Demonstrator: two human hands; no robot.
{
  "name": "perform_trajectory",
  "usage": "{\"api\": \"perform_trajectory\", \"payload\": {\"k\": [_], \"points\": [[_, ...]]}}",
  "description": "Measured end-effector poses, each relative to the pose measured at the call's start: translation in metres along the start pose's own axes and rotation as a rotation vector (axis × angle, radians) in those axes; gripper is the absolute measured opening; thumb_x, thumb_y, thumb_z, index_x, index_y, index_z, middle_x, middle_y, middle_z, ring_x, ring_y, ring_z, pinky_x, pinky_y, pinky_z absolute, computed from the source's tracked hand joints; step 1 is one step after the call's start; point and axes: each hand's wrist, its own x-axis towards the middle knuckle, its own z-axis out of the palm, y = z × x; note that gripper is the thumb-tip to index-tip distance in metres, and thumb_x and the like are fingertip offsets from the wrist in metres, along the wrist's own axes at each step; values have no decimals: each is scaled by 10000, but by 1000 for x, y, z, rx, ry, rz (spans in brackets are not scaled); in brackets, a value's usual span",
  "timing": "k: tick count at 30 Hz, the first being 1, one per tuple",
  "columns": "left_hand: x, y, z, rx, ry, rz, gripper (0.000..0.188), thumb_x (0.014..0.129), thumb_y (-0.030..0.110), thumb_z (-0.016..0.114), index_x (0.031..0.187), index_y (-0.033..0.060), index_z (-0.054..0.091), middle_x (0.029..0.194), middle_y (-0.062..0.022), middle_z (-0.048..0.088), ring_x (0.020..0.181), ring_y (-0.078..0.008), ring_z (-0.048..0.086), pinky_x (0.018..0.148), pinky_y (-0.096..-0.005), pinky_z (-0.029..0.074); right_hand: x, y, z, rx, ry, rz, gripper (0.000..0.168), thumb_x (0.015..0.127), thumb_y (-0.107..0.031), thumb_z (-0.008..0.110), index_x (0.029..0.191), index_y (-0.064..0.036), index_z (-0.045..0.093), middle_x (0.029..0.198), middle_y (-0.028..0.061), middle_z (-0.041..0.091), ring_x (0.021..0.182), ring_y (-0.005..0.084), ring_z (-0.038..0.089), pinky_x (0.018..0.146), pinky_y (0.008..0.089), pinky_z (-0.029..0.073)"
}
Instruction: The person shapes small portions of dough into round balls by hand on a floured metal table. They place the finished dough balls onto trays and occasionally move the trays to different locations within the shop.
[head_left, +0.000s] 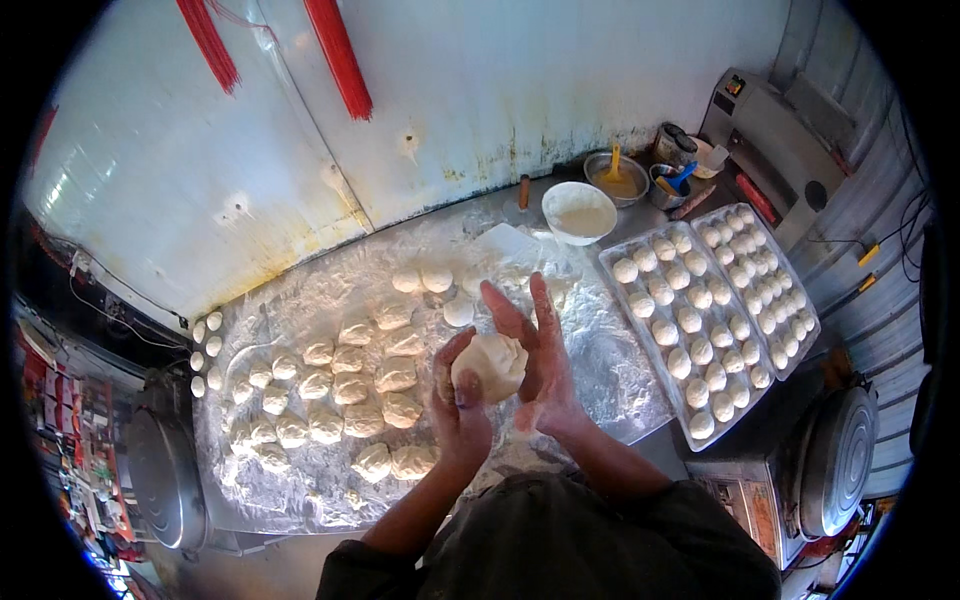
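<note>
Cupped in my left hand is a pale dough piece, held above the floured metal table. My right hand is beside it with the fingers stretched and spread; whether the palm touches the dough I cannot tell. To the left of my hands lie rows of rough, folded dough lumps. Just beyond my fingers sit a few smooth, round dough balls, one of them close to my left fingertips. Loose flour covers much of the tabletop.
On the right stand two trays of round dough balls. Behind them are a white bowl, a metal bowl with a yellow-handled tool, and a grey machine. Large round metal lids flank the table; a wall bounds its back.
</note>
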Motion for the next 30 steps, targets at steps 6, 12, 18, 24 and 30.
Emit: {"api": "perform_trajectory", "payload": {"k": [6, 12, 18, 24, 30], "points": [[6, 7, -4, 47, -298, -270, 580, 1016, 500, 403, 1230, -23, 537, 1063, -128, 640, 973, -199, 621, 849, -344, 502, -19, 10, -36, -76, -145, 253, 1129, 643, -368, 908, 1502, -27, 259, 1552, 155, 292, 1396, 245, 342, 1119, 385, 314], [-24, -38, -15, -107, -210, -654, 537, 1042, 452, 351, 1197, -21, 552, 998, -107, 634, 919, -198, 620, 830, -328, 497, -36, -5, -24, -111, 120, 534, 624, 797, -269, 795, 1315, -40, 533, 1316, 134, 572, 1202, 216, 549, 1090, 382, 352], [-80, -140, -25, 59, -201, -483, 446, 1061, 310, 338, 1316, -33, 467, 1194, -165, 566, 1082, -242, 571, 926, -347, 457, -86, 72, -73, -623, 174, 325, 261, 933, -182, 643, 1141, -23, 640, 1128, 99, 687, 1038, 203, 655, 995, 360, 451], [-73, -111, -15, -756, -31, -955, 413, 1026, 264, 474, 1347, 8, 437, 1241, -153, 541, 1156, -271, 558, 1001, -420, 477, -66, 44, -77, -589, 293, 350, 266, 1018, -208, 506, 1064, 18, 637, 1040, 138, 707, 990, 207, 665, 927, 365, 489], [-5, -141, -27, -504, -89, -816, 374, 984, 214, 556, 1304, 35, 483, 1214, -158, 569, 1107, -286, 581, 933, -385, 505, -18, 46, -182, -1424, 195, 125, 347, 888, -341, 688, 830, 1, 692, 784, 153, 680, 708, 284, 670, 628, 438, 509]]}}
